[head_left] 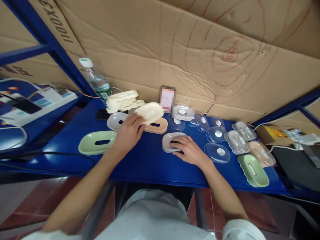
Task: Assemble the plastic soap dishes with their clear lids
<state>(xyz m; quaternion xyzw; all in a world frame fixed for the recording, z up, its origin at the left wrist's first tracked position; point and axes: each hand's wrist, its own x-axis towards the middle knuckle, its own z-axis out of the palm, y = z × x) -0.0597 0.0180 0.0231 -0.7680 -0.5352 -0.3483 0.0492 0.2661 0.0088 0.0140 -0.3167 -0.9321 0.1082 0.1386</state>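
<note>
My left hand [127,135] is closed on the edge of a cream oval tray [152,111], raised above the table over a peach soap dish [162,126] with an oval slot. My right hand [190,149] has its fingers over the right side of a pale grey soap dish [167,143] on the blue table, gripping its rim; the fingers hide part of its slot. Left of my left hand lie a green soap dish [87,142] and a lilac-grey soap dish [113,121]. Several cream trays are piled in a stack [122,102] behind them.
Clear lids [216,153] with round stickers lie right of centre. Farther right are grey covered dishes [237,141], a peach one [261,153] and a green one [256,171]. A water bottle [96,80] and a blurred phone-like rectangle [167,98] stand by the cardboard wall [130,43].
</note>
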